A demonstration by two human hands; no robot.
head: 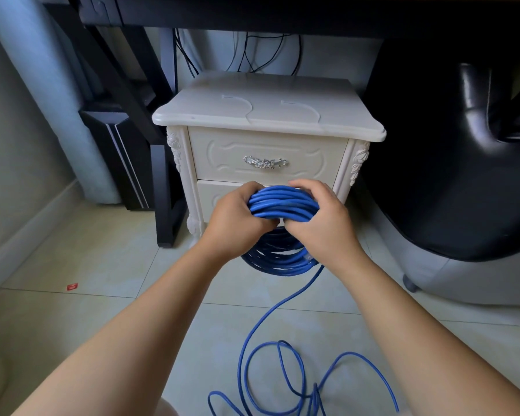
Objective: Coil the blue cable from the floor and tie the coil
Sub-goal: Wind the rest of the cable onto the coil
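— Where's the blue cable [282,205]?
— Mostly coiled, held upright before the white nightstand [267,115]. The left hand [237,219] and right hand [321,220] curl their fingers round its top, and the tail loops across the floor [102,265].
— Anything crowding it?
— A black chair [463,145] on the right, a desk leg [162,190] on the left.

Two bare hands noted: left hand [237,216], right hand [320,219]. One long blue round cable [282,202], wound into one coil. One cream carved wooden nightstand [204,111] showed two drawer fronts [222,157] and one ornate silver metal handle [265,162]. Two thin white curved plastic strips [244,101] lay on top. One small red scrap [72,286]; one black padded chair [463,175].
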